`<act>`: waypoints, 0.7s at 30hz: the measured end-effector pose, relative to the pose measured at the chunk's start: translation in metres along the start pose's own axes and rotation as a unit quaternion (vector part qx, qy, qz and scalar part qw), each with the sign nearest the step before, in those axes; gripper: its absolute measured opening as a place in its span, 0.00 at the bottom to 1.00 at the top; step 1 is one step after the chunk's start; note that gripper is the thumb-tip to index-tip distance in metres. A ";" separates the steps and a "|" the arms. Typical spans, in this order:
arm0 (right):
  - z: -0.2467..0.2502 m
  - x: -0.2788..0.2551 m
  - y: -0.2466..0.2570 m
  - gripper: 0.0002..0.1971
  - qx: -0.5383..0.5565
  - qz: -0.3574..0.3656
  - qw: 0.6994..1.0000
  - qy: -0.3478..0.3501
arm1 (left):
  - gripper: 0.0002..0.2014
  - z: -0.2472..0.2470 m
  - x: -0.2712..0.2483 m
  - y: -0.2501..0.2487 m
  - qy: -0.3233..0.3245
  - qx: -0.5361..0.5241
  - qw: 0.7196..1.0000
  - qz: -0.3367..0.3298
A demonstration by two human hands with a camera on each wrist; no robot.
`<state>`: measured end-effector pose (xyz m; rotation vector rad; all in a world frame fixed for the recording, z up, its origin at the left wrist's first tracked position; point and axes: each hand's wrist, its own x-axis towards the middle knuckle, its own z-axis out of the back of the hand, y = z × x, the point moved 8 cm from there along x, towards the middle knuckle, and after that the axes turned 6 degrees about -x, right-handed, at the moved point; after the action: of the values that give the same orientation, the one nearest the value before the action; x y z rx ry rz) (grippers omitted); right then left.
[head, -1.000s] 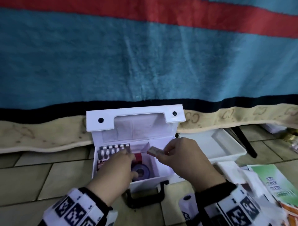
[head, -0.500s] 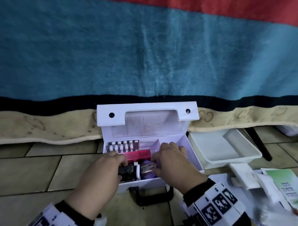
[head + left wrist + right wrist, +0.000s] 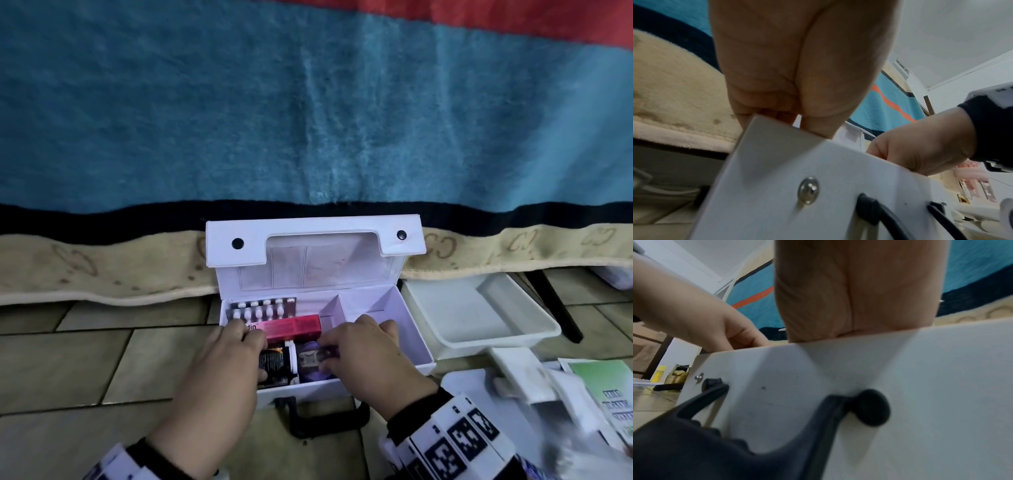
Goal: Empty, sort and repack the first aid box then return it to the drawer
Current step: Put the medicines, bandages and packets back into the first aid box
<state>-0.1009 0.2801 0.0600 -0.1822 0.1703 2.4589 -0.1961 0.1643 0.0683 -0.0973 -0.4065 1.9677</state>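
Since half a second ago both hands have sunk a little deeper into the left compartment, and the small flat silvery packet (image 3: 313,358) has gone from tilted above the purple tape roll (image 3: 315,371) to lying nearly flat on it.

Head view: the white hinged first aid box (image 3: 416,342) sits open on the tiled floor, lid propped back. The right hand (image 3: 368,356) pinches the packet at its right edge. The left hand (image 3: 233,363) curls round a dark-labelled white-capped bottle (image 3: 275,363) lying on its side. Behind them lie a red carton (image 3: 294,325) and a white-pill blister strip (image 3: 262,308). An empty white plastic tray (image 3: 486,334) stands just beside the box.

Left wrist view: the left hand's fingers dip behind the box's front wall (image 3: 818,186); their grip is hidden.

Right wrist view: likewise hidden behind the wall, above the black carry handle (image 3: 719,443).

The packet looks light, thin and bendy, best held by its edges; the box seems rigid, best lifted by its handle.
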 end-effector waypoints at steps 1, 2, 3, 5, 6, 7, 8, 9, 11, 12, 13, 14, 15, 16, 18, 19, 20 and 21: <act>0.000 0.000 0.000 0.14 0.001 -0.001 1.000 -0.001 | 0.25 0.000 0.000 -0.001 -0.001 0.012 1.000 0.000; 0.000 0.000 0.001 0.14 0.003 -0.002 1.000 -0.001 | 0.26 0.000 0.001 -0.002 -0.003 0.022 1.000 0.000; -0.001 -0.001 0.001 0.15 0.007 -0.003 1.000 0.000 | 0.26 -0.001 0.001 -0.002 -0.007 0.029 1.000 0.000; 0.000 -0.002 0.002 0.17 0.026 -0.006 1.000 0.001 | 0.27 0.000 0.002 -0.001 -0.016 0.028 0.999 -0.002; 0.001 -0.002 0.002 0.17 0.040 -0.009 0.999 0.000 | 0.27 0.000 0.002 0.000 -0.019 0.024 1.000 0.000; 0.002 -0.003 0.001 0.17 0.055 -0.012 0.998 -0.002 | 0.27 0.000 0.002 0.001 -0.022 0.019 1.000 0.002; 0.003 -0.003 0.001 0.18 0.067 -0.014 0.998 -0.002 | 0.27 0.000 0.002 0.002 -0.024 0.012 1.000 0.008; 0.004 -0.004 0.001 0.19 0.074 -0.013 0.997 -0.003 | 0.27 0.000 0.002 0.003 -0.026 0.003 1.000 0.014; 0.005 -0.004 0.001 0.22 0.078 -0.007 0.997 -0.002 | 0.27 0.002 0.001 0.005 -0.035 -0.013 0.999 0.022; 0.005 -0.003 0.001 0.23 0.079 -0.001 0.997 0.000 | 0.26 0.002 0.001 0.005 -0.039 -0.018 0.999 0.023; 0.005 -0.002 0.001 0.25 0.083 0.006 0.997 0.003 | 0.25 0.003 0.001 0.006 -0.040 -0.022 0.999 0.024; 0.005 -0.002 0.002 0.26 0.089 0.012 0.996 0.005 | 0.24 0.003 0.000 0.007 -0.039 -0.026 0.998 0.028; 0.005 -0.001 0.002 0.27 0.095 0.015 0.995 0.007 | 0.23 0.003 0.000 0.008 -0.041 -0.031 0.998 0.035; 0.006 -0.001 0.002 0.28 0.099 0.017 0.995 0.009 | 0.22 0.004 0.000 0.009 -0.044 -0.032 0.998 0.039; 0.006 0.000 0.000 0.29 0.107 0.017 0.994 0.013 | 0.24 0.006 -0.001 0.004 -0.042 -0.013 0.999 0.024; 0.006 0.000 -0.001 0.29 0.112 0.018 0.993 0.014 | 0.27 0.006 -0.001 -0.001 -0.039 0.005 0.999 0.010; 0.006 -0.001 -0.002 0.29 0.117 0.018 0.993 0.015 | 0.28 0.007 -0.001 -0.004 -0.038 0.018 0.999 0.001; 0.005 -0.001 -0.002 0.29 0.120 0.018 0.993 0.015 | 0.29 0.009 -0.001 -0.006 -0.042 0.025 0.999 -0.002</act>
<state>-0.0995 0.2821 0.0654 -0.1123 0.4829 2.4479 -0.1930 0.1634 0.0780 0.0179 -0.4120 1.9817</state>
